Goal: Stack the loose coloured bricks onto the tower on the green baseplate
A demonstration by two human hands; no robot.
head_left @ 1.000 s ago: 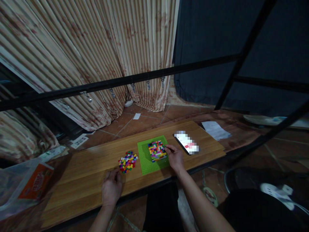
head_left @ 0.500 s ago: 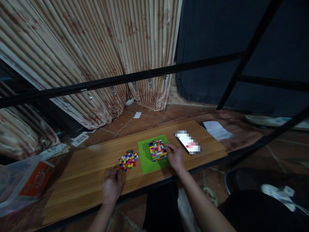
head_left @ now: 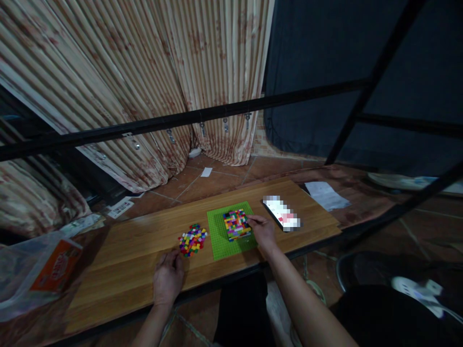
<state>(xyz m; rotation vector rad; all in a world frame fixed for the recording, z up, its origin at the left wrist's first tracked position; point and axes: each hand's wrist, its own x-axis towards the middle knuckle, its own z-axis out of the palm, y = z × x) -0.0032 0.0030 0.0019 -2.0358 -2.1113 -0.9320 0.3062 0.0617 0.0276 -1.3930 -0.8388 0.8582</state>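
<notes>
A green baseplate lies on the wooden board, and a block built of many coloured bricks stands on it. My right hand rests at the block's right edge, its fingertips pinched together against the bricks; what they hold is too small to make out. A loose heap of small coloured bricks lies left of the baseplate. My left hand lies on the board just in front of the heap, fingers loosely curled, holding nothing I can see.
A phone lies right of the baseplate. A sheet of paper sits at the far right. A plastic bag with an orange packet lies at the left end. Black metal bars cross above the board. Curtains hang behind.
Both hands stay almost where they were. My right fingertips have shifted slightly along the block's right edge. The view has drifted a little.
</notes>
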